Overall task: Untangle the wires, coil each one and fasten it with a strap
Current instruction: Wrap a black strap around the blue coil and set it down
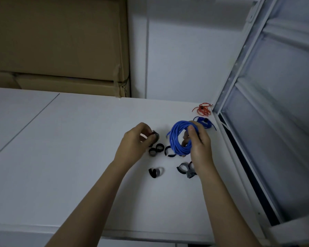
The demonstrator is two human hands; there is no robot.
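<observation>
At the near edge of the white table (61, 157), we see two bare forearms reaching in from below. Nearest to us among the loose pieces, a black strap (155, 172) curled into a loop lies on the table short of the blue coil, and a grey strap (186, 170) lies folded beside the right wrist, also on the near side of the coil.

Farther in, the right hand (198, 143) grips the blue coil (181, 139), thumb across the front of the ring and fingers curled through its middle, holding the wound wire upright above the table. To the left of the coil, the left hand (137, 141) pinches a dark rolled strap (154, 135) between thumb and fingertips. Just below that hand, two small rolled straps (156, 148) sit side by side on the table, and an open curved strap (169, 151) lies against the coil's lower left edge.

Beyond the coil, toward the table's far right corner, a smaller blue bundle (204, 123) lies fastened with a dark band, and behind it an orange bundle (202, 110) rests near the white window frame (239, 77). Far behind the coil to the left, cardboard boxes (57, 43) stand stacked against the white wall (185, 50).
</observation>
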